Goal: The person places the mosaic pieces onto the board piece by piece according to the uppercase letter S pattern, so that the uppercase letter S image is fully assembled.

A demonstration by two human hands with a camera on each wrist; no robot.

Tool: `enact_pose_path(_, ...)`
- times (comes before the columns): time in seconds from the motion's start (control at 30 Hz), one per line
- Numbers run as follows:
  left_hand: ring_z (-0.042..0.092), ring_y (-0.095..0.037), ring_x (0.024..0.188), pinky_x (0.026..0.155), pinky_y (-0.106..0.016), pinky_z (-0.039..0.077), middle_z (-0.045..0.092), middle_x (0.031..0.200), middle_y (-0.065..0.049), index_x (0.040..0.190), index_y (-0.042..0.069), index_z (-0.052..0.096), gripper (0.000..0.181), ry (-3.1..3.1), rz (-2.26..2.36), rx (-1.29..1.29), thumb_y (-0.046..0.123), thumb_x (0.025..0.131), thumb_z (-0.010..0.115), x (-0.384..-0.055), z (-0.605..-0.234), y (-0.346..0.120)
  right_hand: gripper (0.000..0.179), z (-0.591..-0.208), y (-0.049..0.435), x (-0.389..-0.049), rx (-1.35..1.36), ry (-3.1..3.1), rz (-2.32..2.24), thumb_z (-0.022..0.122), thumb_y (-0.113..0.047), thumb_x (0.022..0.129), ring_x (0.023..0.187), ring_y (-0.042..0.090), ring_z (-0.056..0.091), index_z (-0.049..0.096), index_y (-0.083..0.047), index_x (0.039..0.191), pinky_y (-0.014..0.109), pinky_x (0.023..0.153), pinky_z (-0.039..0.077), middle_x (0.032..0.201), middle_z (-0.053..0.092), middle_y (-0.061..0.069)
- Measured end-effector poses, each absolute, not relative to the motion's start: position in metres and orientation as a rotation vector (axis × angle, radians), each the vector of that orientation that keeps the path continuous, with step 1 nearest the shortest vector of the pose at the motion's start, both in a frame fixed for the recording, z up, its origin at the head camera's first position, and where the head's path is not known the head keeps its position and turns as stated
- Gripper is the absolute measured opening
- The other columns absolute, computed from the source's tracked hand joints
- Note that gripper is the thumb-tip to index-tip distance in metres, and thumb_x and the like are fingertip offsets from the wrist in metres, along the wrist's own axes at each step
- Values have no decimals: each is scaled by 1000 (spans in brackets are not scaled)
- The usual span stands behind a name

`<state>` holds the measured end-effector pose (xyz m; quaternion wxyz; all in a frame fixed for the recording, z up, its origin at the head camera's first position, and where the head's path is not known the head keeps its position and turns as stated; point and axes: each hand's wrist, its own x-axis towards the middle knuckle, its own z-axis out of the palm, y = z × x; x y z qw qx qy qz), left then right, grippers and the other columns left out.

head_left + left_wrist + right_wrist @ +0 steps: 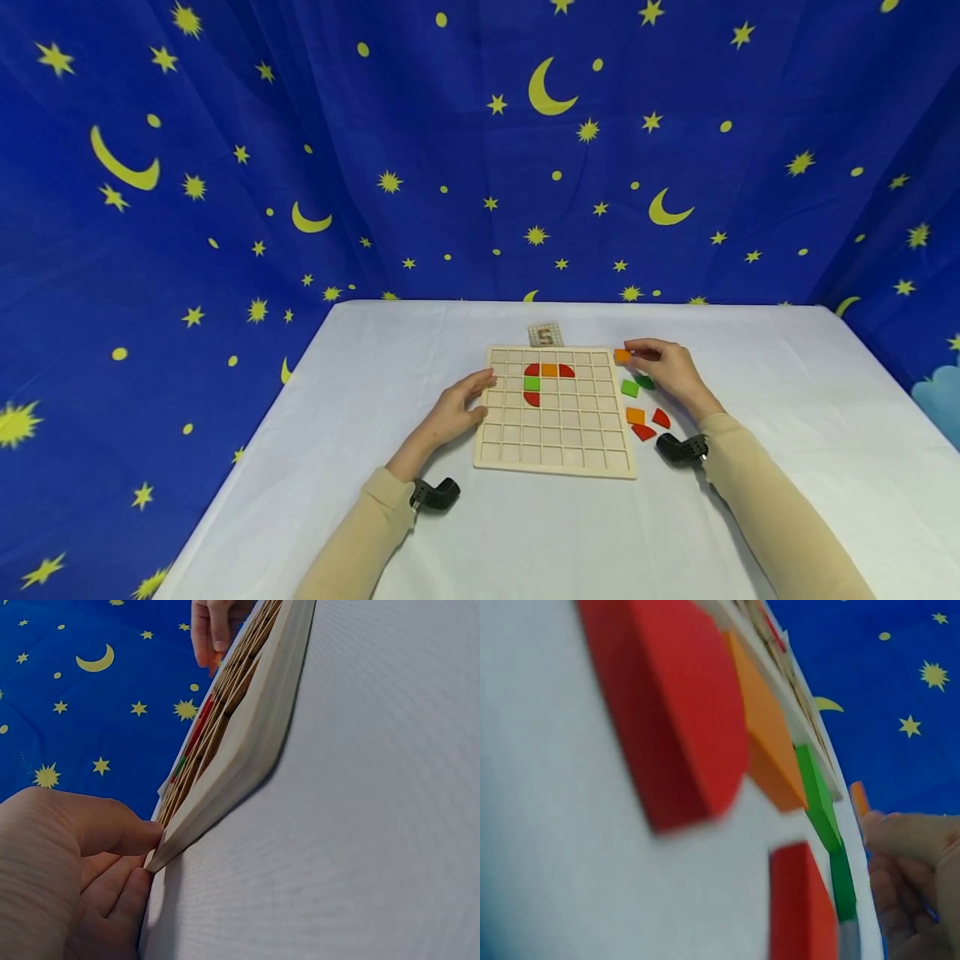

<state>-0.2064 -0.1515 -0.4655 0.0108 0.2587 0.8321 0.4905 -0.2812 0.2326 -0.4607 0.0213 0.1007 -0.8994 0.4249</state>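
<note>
My left hand (452, 408) rests against the left side of a pale wooden grid board (555, 458), thumb and fingertips at its rim. In the left wrist view, the thumb of that hand (82, 847) touches the board's edge. My right hand (670, 369) pinches an orange square tile (622, 356) beside the board's far right corner; the right wrist view shows this tile (860, 798) at the fingertips. On the grid sit red rounded tiles (532, 400), an orange square (549, 370) and a light green square (532, 384), forming a bent line.
Right of the board lie a light green square (629, 388), a dark green piece (644, 382), another orange square (635, 416) and two red rounded tiles (661, 418). A small pattern card (545, 335) stands behind the board on the white-covered table (555, 542).
</note>
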Motion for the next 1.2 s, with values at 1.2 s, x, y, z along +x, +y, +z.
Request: enact_pose_path(1.2, 45, -38, 124, 106, -44, 36, 49, 131, -28, 138, -13, 35, 63, 2567, 1610, 863, -16, 80, 59, -207, -467, -151, 43, -410, 184, -253, 430, -2620, 1679, 67, -28, 88, 103, 22, 61, 61, -4, 124, 29, 88, 53, 120, 62, 13)
